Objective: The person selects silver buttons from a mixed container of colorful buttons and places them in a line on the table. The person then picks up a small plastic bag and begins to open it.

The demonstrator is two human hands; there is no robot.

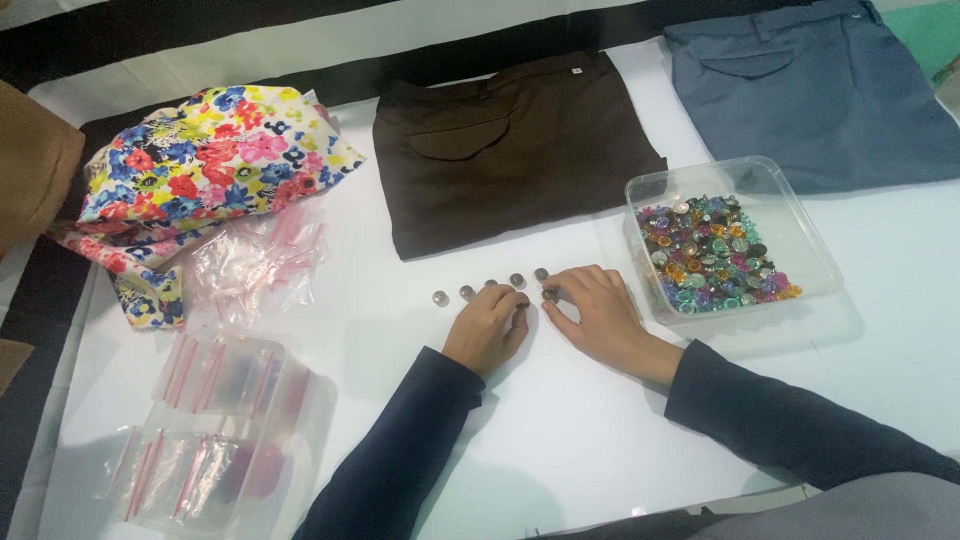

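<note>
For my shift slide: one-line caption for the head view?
Both hands, left hand and right hand, line up small round buttons on a white table beside a clear tray of colourful buttons.

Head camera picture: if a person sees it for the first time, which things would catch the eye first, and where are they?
Probably the clear plastic tray of colourful beads at the right, and the bright flowered cloth at the upper left. In the middle, the left hand and right hand rest by a short row of small metal buttons on the white table. Behind them lie brown trousers and blue trousers.
</note>
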